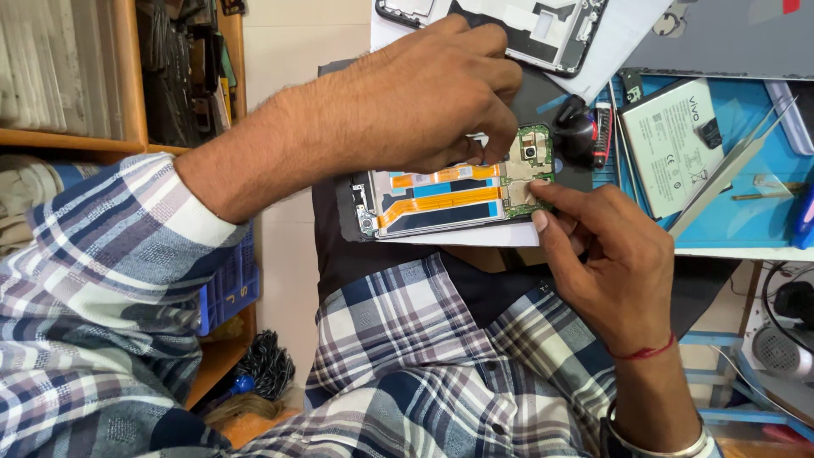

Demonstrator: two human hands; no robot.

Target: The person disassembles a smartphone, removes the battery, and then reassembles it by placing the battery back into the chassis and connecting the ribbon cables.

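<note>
An opened phone [441, 203] lies on its back in front of me, showing orange flex cables and a green circuit board [530, 165] at its right end. My left hand [424, 93] reaches over the phone from the left, fingertips pinched down at the board's upper edge. My right hand [606, 254] comes from below right, index finger and thumb touching the board's lower right corner. I cannot tell whether either hand grips a small part or tool.
A phone battery [674, 144] and a pair of tweezers [733, 170] lie on a blue mat [746, 212] at right. Another phone frame [543, 30] rests on white paper at the top. Wooden shelves [127, 76] stand at left.
</note>
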